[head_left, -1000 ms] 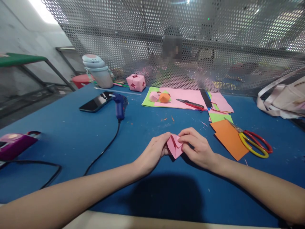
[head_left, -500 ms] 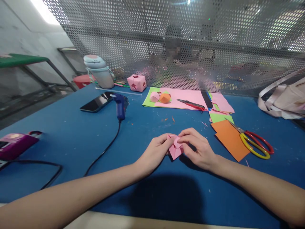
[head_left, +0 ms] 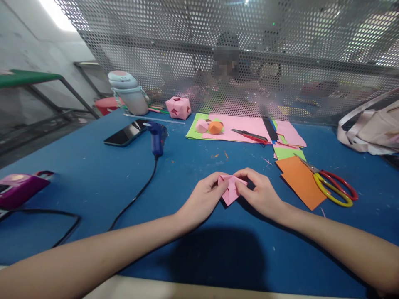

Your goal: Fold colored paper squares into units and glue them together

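Note:
A small piece of folded pink paper [head_left: 230,194] is held just above the blue table, its pointed corner toward me. My left hand [head_left: 204,195] pinches its left side, thumb on top and fingers behind. On the other side, my right hand [head_left: 258,190] grips the paper's right part, the thumb pressing on the folded face and the index finger along the back edge. The fingers partly cover the folds. To the right lie orange paper [head_left: 301,185] and scissors [head_left: 333,187] with red and yellow handles.
Across the blue table [head_left: 131,253] are a glue gun [head_left: 156,139] with its cord, a phone [head_left: 124,133], a cup [head_left: 129,93], a pink paper cube [head_left: 178,108], a utility knife [head_left: 249,135] on coloured sheets, and a purple device [head_left: 20,189]. A perforated metal screen [head_left: 174,54] stands behind.
My right thumb has moved onto the paper's face and the index finger behind it. The right part of the pink paper now spreads out to a point.

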Motion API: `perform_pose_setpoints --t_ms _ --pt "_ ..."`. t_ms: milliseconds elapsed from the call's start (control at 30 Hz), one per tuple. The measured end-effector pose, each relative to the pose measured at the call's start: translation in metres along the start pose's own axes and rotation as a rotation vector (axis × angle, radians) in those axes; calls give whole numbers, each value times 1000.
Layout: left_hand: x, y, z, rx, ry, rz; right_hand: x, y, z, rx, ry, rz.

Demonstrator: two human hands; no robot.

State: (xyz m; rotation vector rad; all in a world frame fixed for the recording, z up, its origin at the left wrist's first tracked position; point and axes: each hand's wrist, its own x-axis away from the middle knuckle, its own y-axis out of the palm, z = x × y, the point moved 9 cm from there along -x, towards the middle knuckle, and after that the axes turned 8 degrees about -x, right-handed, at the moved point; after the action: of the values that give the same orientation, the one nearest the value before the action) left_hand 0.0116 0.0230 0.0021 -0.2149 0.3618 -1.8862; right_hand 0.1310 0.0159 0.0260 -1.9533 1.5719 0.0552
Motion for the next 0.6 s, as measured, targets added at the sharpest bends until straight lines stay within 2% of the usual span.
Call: perform_pose_setpoints --t_ms 300,600 --pt "0 2 1 -51 34 -7 1 2 0 -34 36 -14" --pt "-1 2 4 -9 20 -21 1 -3 -4 -23 -10 15"
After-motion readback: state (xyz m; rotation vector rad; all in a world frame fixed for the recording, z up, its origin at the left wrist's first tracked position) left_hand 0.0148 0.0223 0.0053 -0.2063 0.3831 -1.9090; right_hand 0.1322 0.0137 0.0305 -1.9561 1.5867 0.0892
